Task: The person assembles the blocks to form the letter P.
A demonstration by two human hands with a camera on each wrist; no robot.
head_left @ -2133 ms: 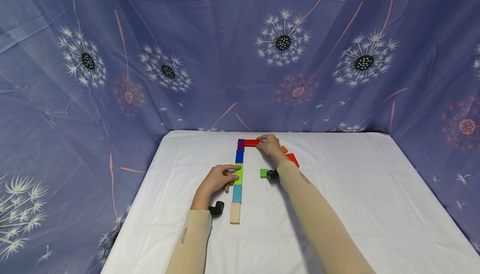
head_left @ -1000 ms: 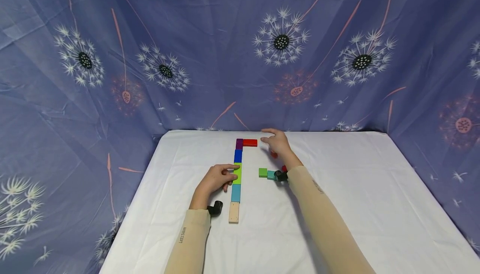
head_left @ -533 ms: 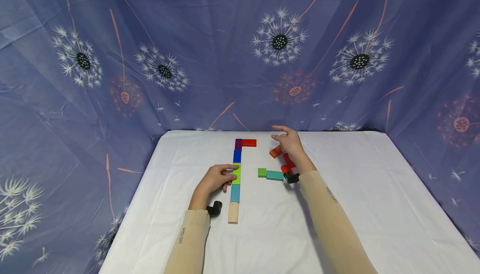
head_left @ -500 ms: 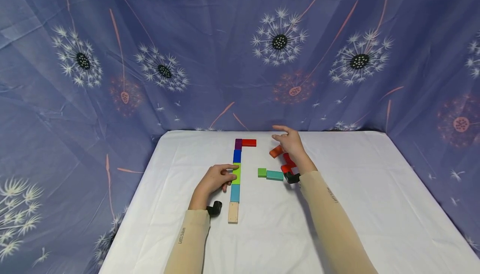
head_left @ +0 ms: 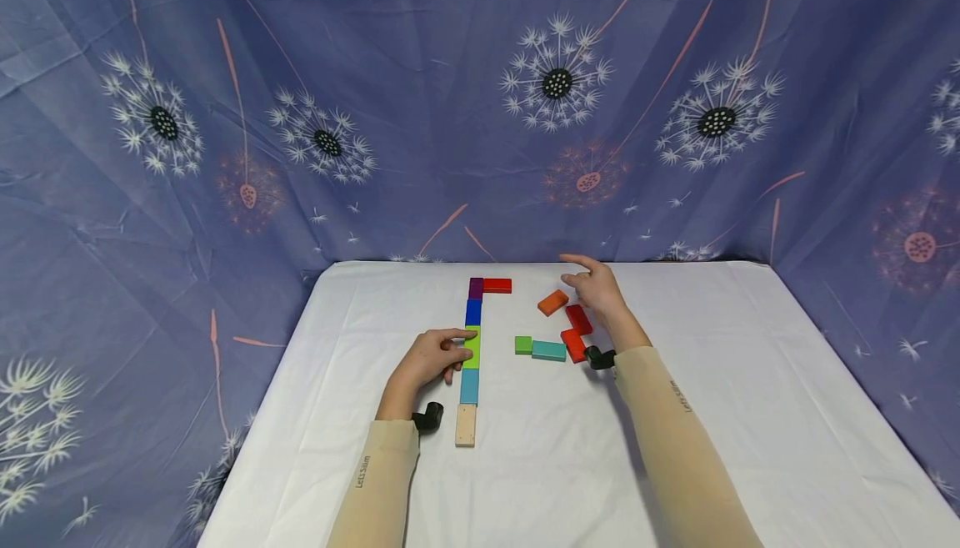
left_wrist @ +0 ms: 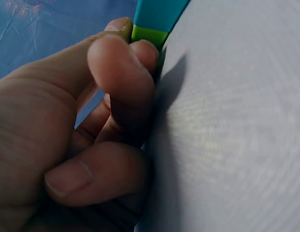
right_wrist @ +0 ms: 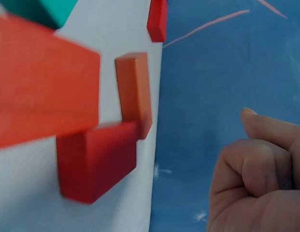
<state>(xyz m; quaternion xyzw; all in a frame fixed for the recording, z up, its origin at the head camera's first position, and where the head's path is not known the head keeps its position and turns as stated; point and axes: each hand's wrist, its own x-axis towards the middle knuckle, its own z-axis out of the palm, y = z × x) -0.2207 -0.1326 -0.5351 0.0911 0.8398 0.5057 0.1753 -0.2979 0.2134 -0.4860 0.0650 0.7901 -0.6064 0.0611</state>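
My left hand (head_left: 432, 358) rests at the left side of a lime-green block (head_left: 472, 344), index finger and thumb touching it. That block lies in an upright row with a purple block (head_left: 476, 288), a blue block (head_left: 473, 312), a light-blue block (head_left: 469, 387) and a plain wood block (head_left: 465, 425). A red block (head_left: 497, 285) points right from the purple one. My right hand (head_left: 600, 291) hovers over the table's back right, holding nothing, its index finger extended and other fingers curled. Nearest to it are an orange block (head_left: 552, 303) and a dark red block (head_left: 579, 319).
A small green block (head_left: 522, 345) touches a teal block (head_left: 549, 351), and another red block (head_left: 573, 346) lies just right of them. The white-covered table (head_left: 712, 381) ends at a patterned blue curtain (head_left: 450, 114) behind and at the sides.
My right hand has let go of the red block beside the purple one and moved right, uncovering the orange, teal and other red blocks. The left hand has kept its place.
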